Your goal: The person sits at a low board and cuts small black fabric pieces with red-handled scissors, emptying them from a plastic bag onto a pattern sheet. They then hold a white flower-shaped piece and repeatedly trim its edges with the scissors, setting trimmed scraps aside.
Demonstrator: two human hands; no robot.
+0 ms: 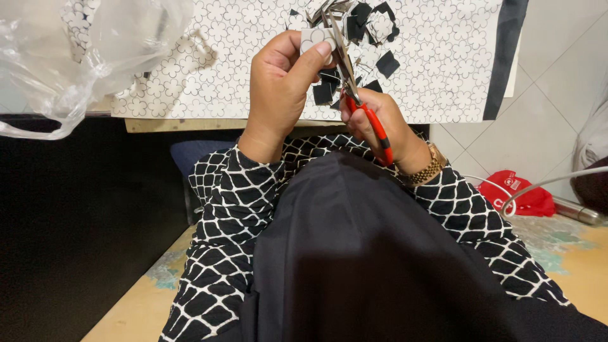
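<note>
1. Red-handled scissors [361, 95], gripped by the right hand [373, 123], bite a small white paper piece [315, 38].
2. Left hand [278, 88] pinches that piece by its edge, above the patterned sheet [215, 63].
3. It looks light, thin and probably easily creased.

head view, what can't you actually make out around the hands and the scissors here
- Scissors: head view, the right hand wraps the red handles, so the finger loops are hidden.
- Small patterned piece: the left hand covers its lower part.
- Pile of cut scraps: cut off by the top edge.
- Clear plastic bag: contents blurred by glare.
- Lap: dark cloth hides it.
</note>
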